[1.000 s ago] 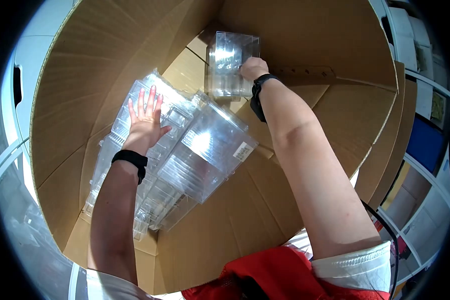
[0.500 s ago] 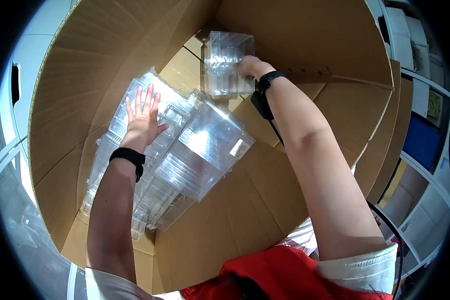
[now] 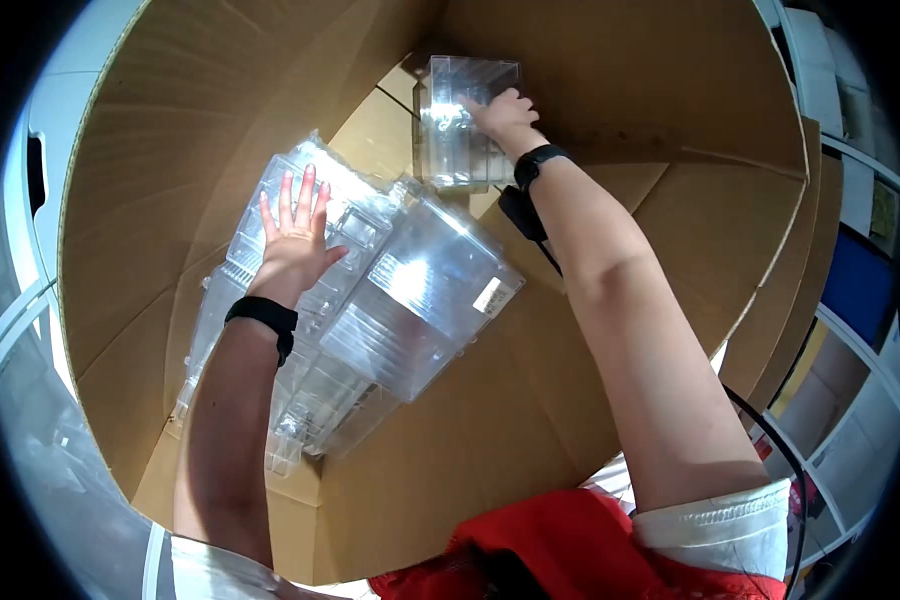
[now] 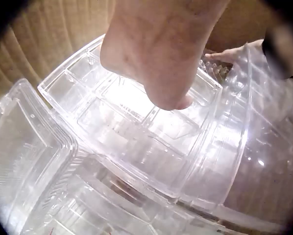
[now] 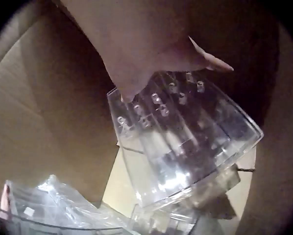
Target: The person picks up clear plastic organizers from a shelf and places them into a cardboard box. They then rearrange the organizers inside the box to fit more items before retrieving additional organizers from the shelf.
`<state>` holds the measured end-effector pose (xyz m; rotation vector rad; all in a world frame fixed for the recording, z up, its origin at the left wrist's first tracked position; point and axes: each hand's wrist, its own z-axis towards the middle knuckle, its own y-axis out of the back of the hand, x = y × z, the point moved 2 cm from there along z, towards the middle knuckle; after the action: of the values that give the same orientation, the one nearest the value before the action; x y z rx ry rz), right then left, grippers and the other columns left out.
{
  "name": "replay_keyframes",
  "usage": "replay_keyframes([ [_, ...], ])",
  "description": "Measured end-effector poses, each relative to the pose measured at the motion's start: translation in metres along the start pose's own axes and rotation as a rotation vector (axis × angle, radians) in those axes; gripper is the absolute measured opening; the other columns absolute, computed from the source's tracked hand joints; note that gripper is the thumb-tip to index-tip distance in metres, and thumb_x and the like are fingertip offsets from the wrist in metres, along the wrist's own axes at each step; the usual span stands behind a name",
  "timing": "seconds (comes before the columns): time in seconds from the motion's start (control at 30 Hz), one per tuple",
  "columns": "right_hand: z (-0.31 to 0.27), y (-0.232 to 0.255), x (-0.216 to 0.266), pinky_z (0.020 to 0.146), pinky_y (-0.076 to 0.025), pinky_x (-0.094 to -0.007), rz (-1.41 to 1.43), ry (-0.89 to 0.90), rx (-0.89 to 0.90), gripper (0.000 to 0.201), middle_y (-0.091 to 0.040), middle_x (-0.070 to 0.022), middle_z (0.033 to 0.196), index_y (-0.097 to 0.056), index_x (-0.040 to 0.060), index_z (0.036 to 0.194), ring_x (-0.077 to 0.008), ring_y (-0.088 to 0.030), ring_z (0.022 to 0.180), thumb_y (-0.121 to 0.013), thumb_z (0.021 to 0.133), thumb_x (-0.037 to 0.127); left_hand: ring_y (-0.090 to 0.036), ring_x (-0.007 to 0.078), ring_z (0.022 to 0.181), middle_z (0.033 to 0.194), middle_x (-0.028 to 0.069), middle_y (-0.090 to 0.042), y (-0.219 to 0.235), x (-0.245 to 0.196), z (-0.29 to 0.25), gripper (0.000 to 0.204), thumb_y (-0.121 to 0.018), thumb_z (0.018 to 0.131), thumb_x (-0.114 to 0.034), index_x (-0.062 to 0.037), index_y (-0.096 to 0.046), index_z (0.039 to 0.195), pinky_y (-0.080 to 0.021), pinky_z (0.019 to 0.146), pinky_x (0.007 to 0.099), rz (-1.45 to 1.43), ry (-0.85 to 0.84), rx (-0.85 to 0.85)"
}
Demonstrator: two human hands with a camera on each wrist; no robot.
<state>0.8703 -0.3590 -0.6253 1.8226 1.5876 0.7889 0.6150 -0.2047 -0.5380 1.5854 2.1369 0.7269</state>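
Several clear plastic cases (image 3: 410,290) lie stacked at a slant inside a large cardboard box. My left hand (image 3: 295,255) rests flat on the left part of the stack with its fingers spread; in the left wrist view the heel of the left hand (image 4: 161,63) is over a compartmented clear case (image 4: 132,152). At the far end stands another clear plastic box (image 3: 455,150), with rows of small pegs showing in the right wrist view. My right hand (image 3: 507,120) is at its right side, thumb over it and fingers loosely extended.
Tall cardboard walls (image 3: 200,130) surround both arms. A bottom flap (image 3: 370,120) shows between the stack and the far box. Outside, white shelving (image 3: 850,400) stands on the right and pale cabinets (image 3: 70,150) on the left. A black cable (image 3: 770,440) runs beside the right arm.
My right hand has changed from curled fingers at the far box's edge to spread, loosened fingers, thumb over the box. The left hand and the stacked cases have kept their places.
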Motion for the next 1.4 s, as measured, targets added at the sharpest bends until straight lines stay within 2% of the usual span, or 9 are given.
replay_keyframes([
  [0.13, -0.003, -0.016, 0.013, 0.099, -0.025, -0.0572, -0.059, -0.092, 0.096, 0.108, -0.013, -0.0175, 0.141, -0.018, 0.0067, 0.135, -0.0369, -0.01, 0.131, -0.065, 0.058, 0.066, 0.016, 0.0357, 0.132, 0.145, 0.014, 0.016, -0.006, 0.001, 0.002, 0.092, -0.057, 0.08, -0.043, -0.008, 0.004, 0.139, 0.005, 0.102, 0.0569, -0.019, -0.029, -0.038],
  [0.27, 0.021, -0.026, -0.016, 0.094, -0.037, -0.041, 0.162, -0.24, -0.047, 0.104, -0.041, -0.0186, 0.127, -0.032, -0.0026, 0.127, -0.033, -0.042, 0.116, -0.064, 0.058, 0.068, 0.015, 0.0363, 0.132, 0.145, 0.0145, 0.016, 0.0, -0.002, 0.0, 0.092, -0.055, 0.08, -0.045, -0.0072, 0.004, 0.139, 0.004, 0.102, 0.0572, 0.008, -0.005, 0.004],
  [0.33, 0.049, -0.036, -0.055, 0.092, -0.04, -0.0364, 0.566, -0.089, 0.198, 0.081, -0.05, -0.0213, 0.119, -0.052, -0.0035, 0.113, -0.0295, -0.048, 0.112, -0.068, 0.063, 0.058, 0.015, 0.0361, 0.132, 0.145, 0.0139, 0.015, -0.004, 0.0, 0.001, 0.09, -0.053, 0.08, -0.048, -0.0078, 0.002, 0.139, 0.003, 0.102, 0.0577, 0.021, -0.011, -0.021],
  [0.43, 0.027, -0.02, -0.061, 0.085, -0.042, -0.0335, 0.769, -0.035, 0.308, 0.079, -0.056, -0.0183, 0.112, -0.056, -0.0063, 0.107, -0.0274, -0.054, 0.102, -0.066, 0.064, 0.059, 0.015, 0.0346, 0.133, 0.146, 0.0115, 0.014, -0.003, -0.001, 0.003, 0.086, -0.048, 0.081, -0.053, -0.0108, -0.003, 0.141, 0.003, 0.102, 0.0585, 0.072, 0.009, -0.024],
  [0.6, 0.061, -0.03, -0.077, 0.08, -0.044, -0.0331, 0.495, 0.042, 0.269, 0.085, -0.056, -0.0207, 0.105, -0.053, -0.0122, 0.105, -0.026, -0.055, 0.096, -0.063, 0.065, 0.062, 0.015, 0.0351, 0.133, 0.146, 0.0115, 0.014, -0.005, -0.003, 0.001, 0.087, -0.048, 0.081, -0.054, -0.0108, -0.004, 0.141, 0.002, 0.102, 0.0586, 0.104, 0.012, -0.045],
  [0.7, 0.036, -0.017, -0.079, 0.079, -0.044, -0.0334, 0.599, 0.074, 0.199, 0.081, -0.057, -0.0203, 0.104, -0.056, -0.0114, 0.103, -0.026, -0.057, 0.094, -0.064, 0.065, 0.059, 0.014, 0.0376, 0.132, 0.144, 0.0168, 0.014, -0.002, -0.004, 0.0, 0.092, -0.053, 0.08, -0.049, -0.0021, 0.0, 0.139, 0.002, 0.102, 0.0579, 0.06, -0.009, -0.037],
  [0.93, 0.039, -0.042, -0.076, 0.085, -0.048, -0.0387, 1.391, 0.164, 0.668, 0.054, -0.053, -0.0156, 0.111, -0.043, -0.0014, 0.119, -0.0255, -0.055, 0.098, -0.056, 0.084, 0.038, 0.011, 0.0379, 0.132, 0.145, 0.0163, 0.012, -0.008, -0.001, 0.001, 0.091, -0.054, 0.079, -0.048, -0.0024, -0.003, 0.139, -0.001, 0.102, 0.0584, 0.038, -0.038, -0.105],
  [1.07, 0.027, -0.07, -0.064, 0.088, -0.048, -0.0411, 1.547, 0.157, 0.99, 0.052, -0.045, -0.015, 0.119, -0.033, 0.0062, 0.127, -0.0299, -0.055, 0.098, -0.051, 0.088, 0.037, 0.009, 0.0375, 0.133, 0.145, 0.0163, 0.01, -0.009, -0.002, -0.001, 0.09, -0.054, 0.078, -0.05, -0.0022, -0.007, 0.139, -0.002, 0.102, 0.0581, 0.058, -0.038, -0.124],
  [1.4, 0.039, -0.118, -0.047, 0.097, -0.031, -0.053, 1.966, 0.164, 1.225, 0.031, -0.05, -0.0171, 0.113, -0.045, 0.0009, 0.114, -0.033, -0.046, 0.109, -0.047, 0.085, 0.011, 0.001, 0.0393, 0.133, 0.145, 0.0189, 0.001, -0.015, 0.002, 0.0, 0.089, -0.058, 0.075, -0.05, 0.001, -0.019, 0.136, -0.007, 0.102, 0.0587, -0.007, -0.097, -0.274],
])
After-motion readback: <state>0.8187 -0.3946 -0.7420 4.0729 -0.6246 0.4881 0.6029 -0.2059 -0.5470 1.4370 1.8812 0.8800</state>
